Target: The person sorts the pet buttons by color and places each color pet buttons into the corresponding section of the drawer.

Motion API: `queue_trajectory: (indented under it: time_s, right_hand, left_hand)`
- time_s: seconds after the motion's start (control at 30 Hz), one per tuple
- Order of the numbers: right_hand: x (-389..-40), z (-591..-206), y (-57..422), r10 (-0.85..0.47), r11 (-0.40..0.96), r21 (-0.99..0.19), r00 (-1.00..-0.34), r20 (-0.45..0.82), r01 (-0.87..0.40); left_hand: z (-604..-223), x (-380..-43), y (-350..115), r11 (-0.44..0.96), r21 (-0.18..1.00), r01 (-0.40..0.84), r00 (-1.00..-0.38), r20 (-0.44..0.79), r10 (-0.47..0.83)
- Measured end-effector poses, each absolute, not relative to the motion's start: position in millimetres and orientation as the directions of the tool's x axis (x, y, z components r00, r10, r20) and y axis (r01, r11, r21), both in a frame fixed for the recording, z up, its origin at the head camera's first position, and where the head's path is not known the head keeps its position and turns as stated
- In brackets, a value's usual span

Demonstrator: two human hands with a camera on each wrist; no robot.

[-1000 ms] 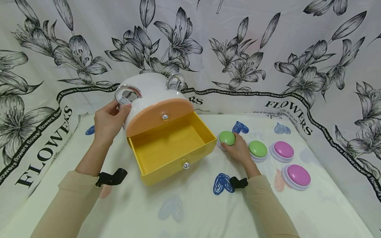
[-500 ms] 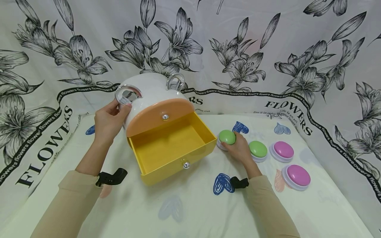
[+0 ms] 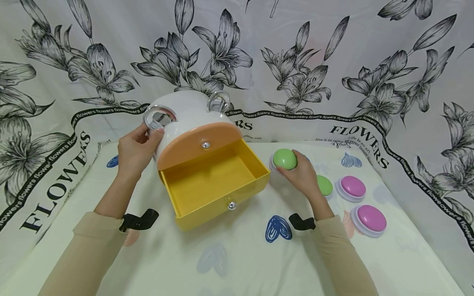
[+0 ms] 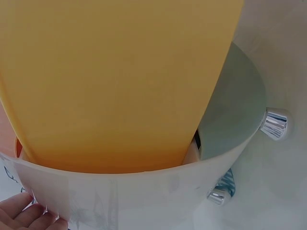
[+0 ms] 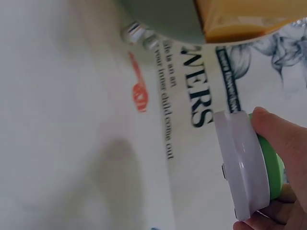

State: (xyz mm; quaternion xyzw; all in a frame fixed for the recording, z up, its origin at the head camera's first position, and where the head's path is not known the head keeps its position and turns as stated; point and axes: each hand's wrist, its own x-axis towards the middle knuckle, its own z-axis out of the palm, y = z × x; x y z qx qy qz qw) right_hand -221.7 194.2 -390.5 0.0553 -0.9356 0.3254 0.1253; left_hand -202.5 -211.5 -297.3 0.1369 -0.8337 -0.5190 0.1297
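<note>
A white rounded storage box (image 3: 185, 105) with an orange drawer front (image 3: 201, 142) stands left of centre, its yellow lower drawer (image 3: 222, 209) pulled out, with nothing inside. My left hand (image 3: 135, 152) holds the box's left side by a round silver ear; the left wrist view shows its fingers (image 4: 29, 215) against the white wall. To the right of the drawer, my right hand (image 3: 301, 172) grips a green push button (image 3: 284, 159) with a white base. In the right wrist view the button's white base (image 5: 244, 165) is clear of the cloth, tilted on its side, thumb and fingers around it.
Another green button (image 3: 324, 186) sits just behind my right hand, partly covered by it. Two pink buttons, one farther back (image 3: 353, 186) and one nearer (image 3: 371, 218), lie to its right. A flower-printed curtain (image 3: 296, 61) hangs behind the heart-patterned cloth (image 3: 237, 271).
My right hand has raised the green button off the cloth and carried it slightly away from me. The left hand, box and drawer have stayed put.
</note>
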Motion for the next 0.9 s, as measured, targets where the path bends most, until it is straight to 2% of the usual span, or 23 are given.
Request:
queue_trajectory:
  time_s: [0.63,0.9]
  right_hand:
    - [-205,-324,176,-0.076,0.756,-0.595,-0.94,0.334,-0.272]
    - [-196,-302,159,-0.147,0.747,-0.581,-0.932,0.33,-0.324]
  left_hand:
    - [-298,-204,-212,0.423,0.901,-0.097,-0.929,0.071,-0.364]
    - [-298,-203,-212,0.43,0.898,-0.092,-0.927,0.081,-0.366]
